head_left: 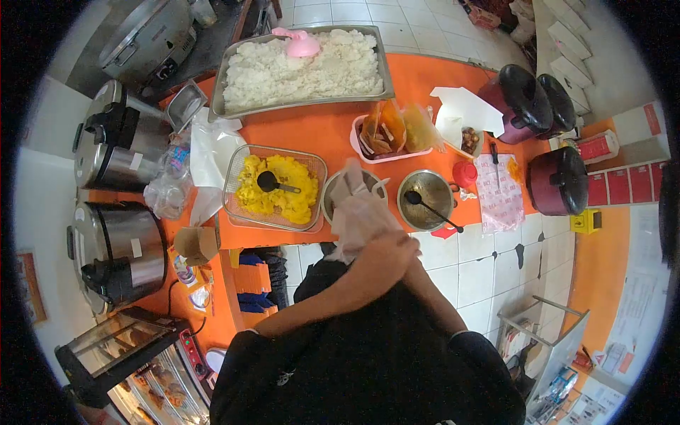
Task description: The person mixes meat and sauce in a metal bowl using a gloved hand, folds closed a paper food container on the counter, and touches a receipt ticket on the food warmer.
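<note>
My right hand [361, 223] is inside a loose, translucent plastic glove [348, 185], with the fingers stretched forward under the wrinkled film. Crossing over the right wrist, my left hand [394, 253] is closed around the glove's cuff. Beneath the gloved hand sits a metal bowl [327, 205], mostly covered from view. A second metal bowl [423, 183] to its right has a black ladle [435, 211] resting in it. On the left, a rectangular basket [228, 191] holds yellow food [273, 170] with a black scoop [269, 182] on top.
A big metal tray [221, 110] of rice with a pink scoop [303, 46] spans the back. Beyond the bowls are a pink basket [397, 157] with bags, a paper box [471, 110], a red lid [465, 173] and a knife [494, 156]. Rice cookers [120, 248] flank both sides.
</note>
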Available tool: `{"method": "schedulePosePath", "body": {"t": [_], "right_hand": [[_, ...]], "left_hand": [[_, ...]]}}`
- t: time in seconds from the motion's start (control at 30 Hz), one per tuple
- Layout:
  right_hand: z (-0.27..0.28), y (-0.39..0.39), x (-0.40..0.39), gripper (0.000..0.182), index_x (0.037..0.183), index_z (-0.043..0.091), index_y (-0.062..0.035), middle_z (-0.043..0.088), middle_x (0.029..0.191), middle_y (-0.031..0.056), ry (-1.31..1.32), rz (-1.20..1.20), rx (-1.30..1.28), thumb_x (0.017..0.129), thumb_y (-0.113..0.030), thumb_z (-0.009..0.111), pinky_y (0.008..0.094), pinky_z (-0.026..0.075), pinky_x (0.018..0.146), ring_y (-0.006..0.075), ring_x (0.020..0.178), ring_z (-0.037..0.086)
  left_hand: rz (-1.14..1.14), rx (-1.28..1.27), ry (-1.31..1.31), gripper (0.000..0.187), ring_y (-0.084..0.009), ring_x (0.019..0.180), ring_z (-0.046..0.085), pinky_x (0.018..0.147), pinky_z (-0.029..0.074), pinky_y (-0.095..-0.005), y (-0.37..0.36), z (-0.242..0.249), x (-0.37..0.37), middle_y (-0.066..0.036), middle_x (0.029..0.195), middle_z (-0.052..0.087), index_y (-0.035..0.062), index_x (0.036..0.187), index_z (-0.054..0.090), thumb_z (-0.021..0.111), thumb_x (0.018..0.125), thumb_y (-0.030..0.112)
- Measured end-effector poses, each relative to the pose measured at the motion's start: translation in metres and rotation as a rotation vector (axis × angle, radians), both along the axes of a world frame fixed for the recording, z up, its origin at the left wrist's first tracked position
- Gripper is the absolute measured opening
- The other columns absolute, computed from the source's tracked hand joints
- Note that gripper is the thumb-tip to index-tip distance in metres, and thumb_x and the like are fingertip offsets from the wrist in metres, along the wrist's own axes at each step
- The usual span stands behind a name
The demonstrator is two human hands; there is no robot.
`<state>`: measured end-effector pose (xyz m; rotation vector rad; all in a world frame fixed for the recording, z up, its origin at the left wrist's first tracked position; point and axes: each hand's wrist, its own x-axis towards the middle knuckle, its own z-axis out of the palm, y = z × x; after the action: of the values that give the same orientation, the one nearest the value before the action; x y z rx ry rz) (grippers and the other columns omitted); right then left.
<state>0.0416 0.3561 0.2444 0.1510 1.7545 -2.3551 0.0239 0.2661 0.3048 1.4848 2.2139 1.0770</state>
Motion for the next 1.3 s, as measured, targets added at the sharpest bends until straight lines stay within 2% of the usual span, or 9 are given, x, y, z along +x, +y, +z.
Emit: {"method": "schedulePosePath", "body": {"t": [0.23,0.43,0.6,0.67,0.77,0.87,1.07,1.2,1.3], "right_hand": [[-0.019,0.040,-0.004,0.068,0.135,0.042,-0.0077,0.045,0.136,0.0174,0.264,-0.353,-1.230,0.093,-0.059,0.031,0.0444,0.034,0.106,0.0340,0.122,0.044],[0.032,0.042,-0.004,0.067,0.139,0.039,-0.0144,0.041,0.140,0.0134,0.190,-0.537,-1.011,0.093,-0.063,0.031,0.0470,0.026,0.111,0.0329,0.127,0.038],[0.037,0.061,-0.015,0.069,0.145,0.033,-0.0289,0.033,0.148,0.0137,0.279,-0.466,-1.000,0.090,-0.070,0.029,0.0645,0.016,0.109,0.0405,0.134,0.030],[0.022,0.073,-0.017,0.062,0.142,0.035,-0.0266,0.036,0.145,0.0128,0.309,-0.484,-0.954,0.092,-0.063,0.037,0.0568,0.028,0.108,0.0361,0.130,0.036],[-0.018,0.090,-0.016,0.045,0.131,0.049,-0.0212,0.049,0.133,0.0108,-0.049,-0.813,-0.283,0.095,-0.049,0.046,0.0431,0.041,0.099,0.0269,0.118,0.049],[0.003,0.060,-0.030,0.030,0.111,0.062,-0.0117,0.062,0.109,0.0129,-0.199,-0.454,0.456,0.092,-0.034,0.055,0.0376,0.049,0.085,0.0202,0.101,0.059],[-0.098,0.001,-0.062,0.044,0.119,0.057,-0.0138,0.056,0.119,0.0215,0.166,0.276,1.643,0.079,-0.031,0.064,0.0436,0.050,0.082,0.0355,0.105,0.059],[-0.110,0.006,-0.079,0.041,0.120,0.055,-0.0135,0.056,0.112,0.0224,0.097,0.463,1.633,0.080,-0.018,0.060,0.0455,0.053,0.077,0.0407,0.099,0.059],[-0.116,0.021,-0.081,0.047,0.122,0.052,-0.0151,0.054,0.110,0.0227,0.031,0.368,1.537,0.076,-0.012,0.063,0.0496,0.052,0.075,0.0448,0.097,0.059]], "left_hand": [[0.015,0.322,0.288,0.019,-0.0301,0.094,0.059,0.083,0.050,-0.0407,-0.001,0.027,-0.009,-0.013,0.096,0.058,0.0031,0.094,0.058,0.063,0.084,0.018],[0.119,-0.136,0.343,0.025,-0.0275,0.082,0.060,0.068,0.055,-0.0336,0.022,-0.035,-0.016,-0.014,0.093,0.059,0.0027,0.103,0.057,0.059,0.083,0.017],[-0.051,0.147,0.678,0.029,-0.0211,0.077,0.061,0.058,0.054,-0.0284,0.039,-0.053,0.016,-0.009,0.085,0.057,0.0014,0.103,0.058,0.059,0.079,0.018],[-0.038,0.187,0.622,0.030,-0.0196,0.075,0.061,0.057,0.054,-0.0284,0.039,-0.061,0.019,-0.007,0.082,0.056,0.0012,0.103,0.058,0.059,0.078,0.019],[-0.064,0.081,0.367,0.023,-0.0257,0.070,0.063,0.059,0.055,-0.0363,0.023,-0.062,0.012,-0.014,0.083,0.062,0.0020,0.092,0.060,0.060,0.081,0.022],[-0.240,-0.233,-0.041,0.025,-0.0295,0.073,0.065,0.063,0.054,-0.0432,-0.013,-0.088,-0.002,-0.018,0.079,0.064,0.0017,0.087,0.059,0.058,0.082,0.026],[0.478,-0.251,-0.952,0.035,-0.0290,0.074,0.066,0.062,0.054,-0.0368,-0.085,-0.170,-0.037,-0.020,0.099,0.064,-0.0002,0.119,0.050,0.050,0.094,0.024],[0.558,0.165,-1.246,0.056,-0.0205,0.081,0.066,0.060,0.054,-0.0282,-0.074,-0.225,-0.036,-0.014,0.115,0.056,0.0030,0.140,0.021,0.051,0.095,0.017],[0.596,0.216,-1.213,0.042,-0.0204,0.080,0.066,0.065,0.056,-0.0306,-0.077,-0.231,-0.035,-0.015,0.108,0.059,-0.0005,0.130,0.036,0.053,0.095,0.014]]}}
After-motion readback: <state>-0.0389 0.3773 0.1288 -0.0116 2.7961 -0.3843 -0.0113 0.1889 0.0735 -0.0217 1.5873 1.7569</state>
